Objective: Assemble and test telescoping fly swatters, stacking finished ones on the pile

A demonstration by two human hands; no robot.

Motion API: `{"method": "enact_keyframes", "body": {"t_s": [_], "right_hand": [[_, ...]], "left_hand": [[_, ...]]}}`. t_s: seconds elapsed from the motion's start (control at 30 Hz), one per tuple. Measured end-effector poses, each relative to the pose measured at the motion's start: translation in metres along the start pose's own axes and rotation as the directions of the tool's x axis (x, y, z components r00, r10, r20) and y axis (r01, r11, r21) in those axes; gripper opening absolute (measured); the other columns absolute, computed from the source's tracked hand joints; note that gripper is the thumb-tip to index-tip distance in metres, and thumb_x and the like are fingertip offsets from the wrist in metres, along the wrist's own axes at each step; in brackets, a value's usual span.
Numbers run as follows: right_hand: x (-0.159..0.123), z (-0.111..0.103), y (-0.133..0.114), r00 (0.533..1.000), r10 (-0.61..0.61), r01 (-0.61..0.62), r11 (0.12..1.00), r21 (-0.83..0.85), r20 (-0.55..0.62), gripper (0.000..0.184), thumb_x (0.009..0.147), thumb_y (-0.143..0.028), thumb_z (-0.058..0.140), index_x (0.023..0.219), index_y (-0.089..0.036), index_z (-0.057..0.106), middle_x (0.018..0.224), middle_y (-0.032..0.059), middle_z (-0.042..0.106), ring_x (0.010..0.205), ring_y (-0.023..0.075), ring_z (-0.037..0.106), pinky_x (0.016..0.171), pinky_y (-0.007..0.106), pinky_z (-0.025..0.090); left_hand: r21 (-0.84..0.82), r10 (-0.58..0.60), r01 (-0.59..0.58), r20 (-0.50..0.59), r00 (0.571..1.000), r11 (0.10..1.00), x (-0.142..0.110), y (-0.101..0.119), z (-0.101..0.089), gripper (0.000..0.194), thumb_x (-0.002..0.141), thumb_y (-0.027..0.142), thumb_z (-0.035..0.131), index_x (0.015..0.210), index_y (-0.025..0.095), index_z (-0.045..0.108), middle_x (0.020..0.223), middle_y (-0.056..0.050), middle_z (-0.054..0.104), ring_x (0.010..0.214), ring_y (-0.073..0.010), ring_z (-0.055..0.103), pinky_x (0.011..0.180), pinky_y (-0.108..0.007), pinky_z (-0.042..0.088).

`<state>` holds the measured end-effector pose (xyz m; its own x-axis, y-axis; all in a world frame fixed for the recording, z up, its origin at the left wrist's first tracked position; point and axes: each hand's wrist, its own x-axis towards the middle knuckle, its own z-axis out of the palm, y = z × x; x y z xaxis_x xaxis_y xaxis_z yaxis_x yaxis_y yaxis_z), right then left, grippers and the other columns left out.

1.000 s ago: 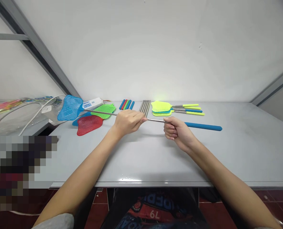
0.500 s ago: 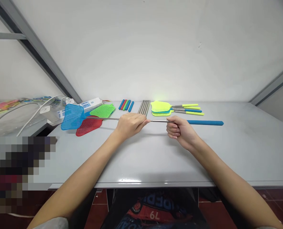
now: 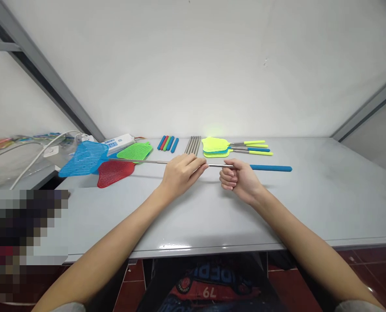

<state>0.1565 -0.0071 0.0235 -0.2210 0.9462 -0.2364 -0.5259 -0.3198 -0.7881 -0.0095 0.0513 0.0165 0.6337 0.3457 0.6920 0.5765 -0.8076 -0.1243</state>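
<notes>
Blue mesh fly swatter point(image 3: 84, 159) | steel shaft point(image 3: 147, 162) (slim, foam-tipped) | left hand point(image 3: 182, 174), right hand point(image 3: 240, 180) | grips closed on shaft

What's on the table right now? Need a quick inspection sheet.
Surface: grey table, scuffed.
Job's things: blue swatter held across the table; red swatter head, green swatter head, yellow swatters, steel rods, coloured handles laid out behind.
Clutter: clear plastic packaging, far left.
Grips: left hand and right hand both on the blue swatter's shaft.
Cables: white cable near power strip.
Surroundings: white wall, red floor tiles.
</notes>
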Motion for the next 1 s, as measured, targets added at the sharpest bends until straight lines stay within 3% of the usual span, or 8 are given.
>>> {"method": "enact_keyframes", "body": {"t_s": [0.3,0.67,1.0], "right_hand": [[0.000,0.004,0.005,1.000,-0.013,0.013,1.000,0.003,-0.008,0.038,0.074,-0.029,0.037,0.039,-0.017,0.029,0.037,-0.0057,0.017,0.034,0.0061,0.017,0.037,0.022,0.019],[0.000,0.006,0.006,1.000,-0.020,0.020,0.999,0.026,0.016,0.039,0.075,-0.029,0.036,0.039,-0.017,0.030,0.038,-0.0052,0.018,0.035,0.0066,0.018,0.037,0.022,0.020],[-0.002,0.009,0.009,0.999,-0.021,0.020,1.000,0.003,0.031,0.038,0.075,-0.029,0.038,0.040,-0.017,0.030,0.038,-0.0054,0.019,0.035,0.0065,0.019,0.038,0.022,0.020]], "left_hand": [[-0.049,0.030,-0.030,-0.001,1.000,0.998,-0.002,0.010,0.003,0.019,0.082,0.030,0.041,0.085,0.018,0.055,0.069,-0.001,0.057,0.060,-0.0112,0.048,0.056,-0.023,0.033],[0.032,0.000,0.001,-0.050,0.999,0.999,-0.001,0.018,0.004,0.018,0.079,0.033,0.045,0.086,0.019,0.055,0.071,-0.001,0.059,0.061,-0.0125,0.048,0.056,-0.026,0.028],[0.014,-0.007,0.007,-0.033,0.999,1.000,-0.003,0.025,0.005,0.019,0.081,0.025,0.043,0.096,0.020,0.053,0.078,-0.001,0.061,0.068,-0.0128,0.051,0.059,-0.028,0.028]]}}
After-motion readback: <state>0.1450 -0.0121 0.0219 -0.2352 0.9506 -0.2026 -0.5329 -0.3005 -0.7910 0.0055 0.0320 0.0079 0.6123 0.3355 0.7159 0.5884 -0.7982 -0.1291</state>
